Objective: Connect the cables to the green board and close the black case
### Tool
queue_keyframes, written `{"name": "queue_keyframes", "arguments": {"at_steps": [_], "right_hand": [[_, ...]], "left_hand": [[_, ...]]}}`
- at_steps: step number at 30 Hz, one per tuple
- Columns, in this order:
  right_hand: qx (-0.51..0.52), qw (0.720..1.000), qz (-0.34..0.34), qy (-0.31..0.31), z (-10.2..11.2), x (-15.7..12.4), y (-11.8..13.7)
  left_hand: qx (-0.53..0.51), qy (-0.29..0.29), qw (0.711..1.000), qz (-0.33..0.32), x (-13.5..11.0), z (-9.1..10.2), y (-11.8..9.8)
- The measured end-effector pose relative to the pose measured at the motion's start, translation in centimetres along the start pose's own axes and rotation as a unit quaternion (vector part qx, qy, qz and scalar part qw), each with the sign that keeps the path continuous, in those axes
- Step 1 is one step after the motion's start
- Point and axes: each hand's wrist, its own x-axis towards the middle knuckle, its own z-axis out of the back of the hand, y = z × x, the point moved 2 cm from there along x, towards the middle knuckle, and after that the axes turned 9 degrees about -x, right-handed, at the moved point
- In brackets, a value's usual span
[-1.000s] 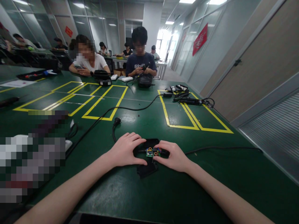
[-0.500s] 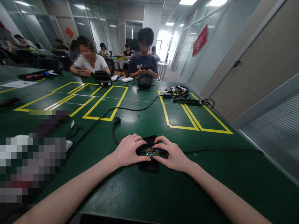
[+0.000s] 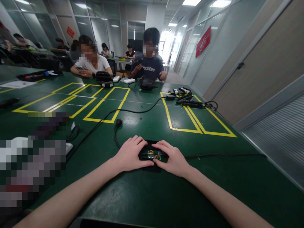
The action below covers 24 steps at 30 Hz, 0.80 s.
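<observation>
A small green circuit board with copper-coloured ring coils lies between my hands on the table, with parts of an opened black power adapter case on its near and far sides. My left hand curves round its left end, thumb at the near edge and fingers at the far edge. From the right, my right hand grips likewise, thumb near and fingers on the far side. A black cable runs out to the right. A power plug on a short cord lies beyond my left hand; the fingers hide part of the case.
Yellow tape rectangles mark the green table. A long black cable crosses the middle towards a pile of black adapters. Two people sit opposite, near a black round-topped object. Blurred items lie at the left.
My fingers and thumbs have closed in on the case, and its near part shows less below my thumbs. Across the table, the person in dark blue has shifted and spread their hands apart.
</observation>
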Motion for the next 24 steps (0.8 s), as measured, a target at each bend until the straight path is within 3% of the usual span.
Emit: {"name": "queue_keyframes", "arguments": {"at_steps": [11, 20, 24], "right_hand": [[-0.035, 0.999, 0.024, 0.015, 0.7, 0.1, 0.2], [-0.035, 0.998, 0.043, -0.013, 0.8, 0.2, 0.1], [-0.039, 0.999, 0.015, -0.013, 1.4, 0.1, -0.3]], "left_hand": [[-0.099, 0.061, 0.993, -0.013, -0.5, 0.8, 1.6], [-0.092, 0.075, 0.993, 0.005, -0.3, 0.8, 1.1], [-0.084, 0.072, 0.994, 0.006, -0.3, 0.9, 1.2]]}}
